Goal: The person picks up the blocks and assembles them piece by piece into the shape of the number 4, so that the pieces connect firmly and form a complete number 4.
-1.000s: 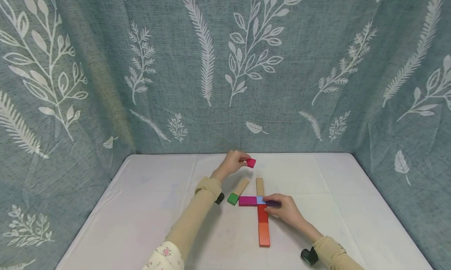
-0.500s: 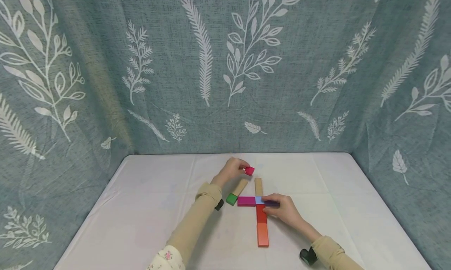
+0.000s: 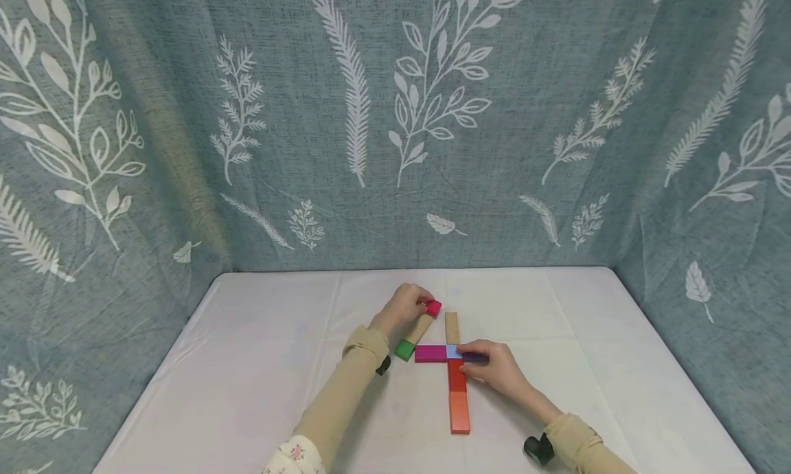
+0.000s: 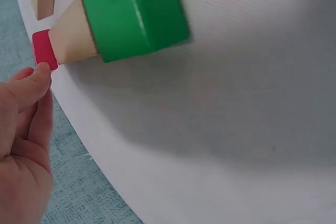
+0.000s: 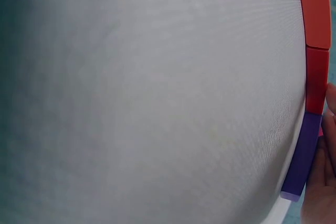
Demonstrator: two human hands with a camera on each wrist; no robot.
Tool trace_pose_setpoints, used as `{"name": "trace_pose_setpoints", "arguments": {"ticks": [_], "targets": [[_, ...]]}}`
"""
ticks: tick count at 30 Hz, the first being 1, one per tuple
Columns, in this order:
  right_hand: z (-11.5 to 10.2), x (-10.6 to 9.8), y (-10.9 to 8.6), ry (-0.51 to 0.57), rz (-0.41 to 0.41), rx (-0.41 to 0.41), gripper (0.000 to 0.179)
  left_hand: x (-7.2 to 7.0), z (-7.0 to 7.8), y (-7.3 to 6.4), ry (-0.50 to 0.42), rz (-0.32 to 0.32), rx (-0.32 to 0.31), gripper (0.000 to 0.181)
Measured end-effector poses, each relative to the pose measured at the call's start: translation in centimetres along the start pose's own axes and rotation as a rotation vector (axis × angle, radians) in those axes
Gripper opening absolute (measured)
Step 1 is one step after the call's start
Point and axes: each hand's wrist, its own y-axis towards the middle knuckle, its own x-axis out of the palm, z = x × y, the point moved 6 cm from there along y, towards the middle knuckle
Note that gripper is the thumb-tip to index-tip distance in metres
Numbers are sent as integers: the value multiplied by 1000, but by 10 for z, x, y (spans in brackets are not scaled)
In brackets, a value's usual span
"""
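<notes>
Moved down and nearer: left hand [image 3: 404, 306] pinching small pink block [image 3: 434, 308], now at far tip of slanted tan block [image 3: 421, 328], eleven o'clock from blue centre block [image 3: 456, 352]. Right hand [image 3: 497, 369] gripping purple block [image 3: 474, 356]. Placing step; next, probably setting pink block down on counter [image 3: 259, 364].

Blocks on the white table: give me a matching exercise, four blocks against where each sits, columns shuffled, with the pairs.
Blocks:
1. small pink block
2. green block
3. purple block
4. orange block

Places:
A. under the right hand
B. nearest end of the cross
C. pinched by the left hand
D. near end of the slanted tan block

Pairs: 1-C, 2-D, 3-A, 4-B
</notes>
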Motion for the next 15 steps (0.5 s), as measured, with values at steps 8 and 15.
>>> {"name": "trace_pose_setpoints", "arguments": {"ticks": [8, 15], "targets": [[-1, 0, -1, 11, 2, 5, 32, 4, -4, -1, 14, -10, 4, 22], [-1, 0, -1, 1, 6, 1, 32, 5, -4, -2, 23, -28, -5, 23]]}}
